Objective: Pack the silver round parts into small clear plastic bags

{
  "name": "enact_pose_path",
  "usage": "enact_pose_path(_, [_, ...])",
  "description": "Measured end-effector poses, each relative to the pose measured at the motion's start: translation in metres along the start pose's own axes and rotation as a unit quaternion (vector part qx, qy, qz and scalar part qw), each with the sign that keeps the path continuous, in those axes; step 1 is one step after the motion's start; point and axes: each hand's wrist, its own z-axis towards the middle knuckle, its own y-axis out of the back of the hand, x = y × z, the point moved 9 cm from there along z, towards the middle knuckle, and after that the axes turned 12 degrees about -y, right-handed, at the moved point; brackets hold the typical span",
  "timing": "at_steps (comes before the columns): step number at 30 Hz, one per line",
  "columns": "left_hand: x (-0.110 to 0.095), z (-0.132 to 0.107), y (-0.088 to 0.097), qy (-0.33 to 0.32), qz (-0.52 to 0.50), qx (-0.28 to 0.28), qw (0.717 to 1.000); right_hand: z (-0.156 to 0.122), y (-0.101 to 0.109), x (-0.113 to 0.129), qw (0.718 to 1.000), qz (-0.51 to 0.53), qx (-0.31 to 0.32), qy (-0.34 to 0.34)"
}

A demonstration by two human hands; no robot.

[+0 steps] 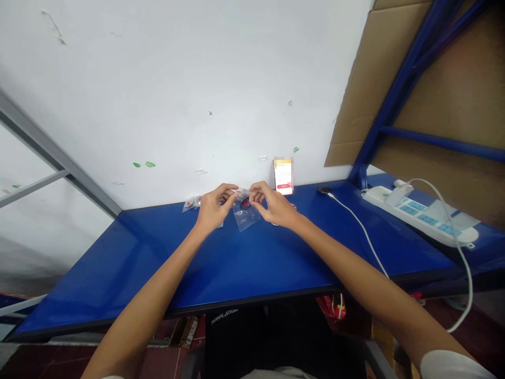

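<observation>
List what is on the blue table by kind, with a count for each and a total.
Clear plastic bags, by what is visible: 2, one held by the left hand and right hand at, one lying by the wall
White-and-red card box: 1
White power strip: 1
White cable with black round end: 1
Total: 5

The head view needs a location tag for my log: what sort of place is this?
Probably a small packing workstation: a glossy blue table against a white wall, a white power strip beside blue shelving, and both hands holding a small clear plastic bag.
</observation>
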Motion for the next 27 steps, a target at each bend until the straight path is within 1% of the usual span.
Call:
enact_pose_path(5, [-0.012, 0.002, -0.006, -0.058, 0.066, 0.059, 0.994, 0.0, 0.0, 0.004, 1.0, -0.004, 0.02, 0.002])
enact_pose_path(7, [-0.015, 0.003, -0.004, -0.071, 0.078, 0.056, 0.993, 0.001, 0.001, 0.002, 1.0, 0.015, 0.026, -0.002])
enact_pose_path(12, [-0.012, 0.002, -0.001, -0.054, 0.06, 0.043, 0.996, 0.006, -0.002, -0.006, 0.997, 0.06, 0.051, -0.022])
enact_pose_path(15, [-0.006, 0.0, -0.004, -0.035, 0.041, 0.048, 0.997, 0.005, -0.002, -0.004, 0.997, 0.06, 0.043, -0.022])
enact_pose_path(18, [0.0, -0.001, -0.008, -0.019, 0.02, 0.068, 0.997, 0.003, -0.002, 0.002, 0.998, 0.046, 0.038, -0.016])
enact_pose_path(21, [0.007, -0.001, -0.014, 0.003, 0.004, 0.1, 0.995, 0.001, -0.007, 0.0, 0.998, 0.023, 0.051, -0.026])
enact_pose_path(24, [0.011, -0.005, -0.027, 0.024, -0.041, 0.172, 0.984, 0.001, -0.011, -0.008, 0.997, 0.005, 0.061, -0.044])
enact_pose_path(27, [0.013, -0.012, -0.039, 0.039, -0.075, 0.238, 0.968, 0.0, -0.013, -0.011, 0.997, -0.002, 0.067, -0.044])
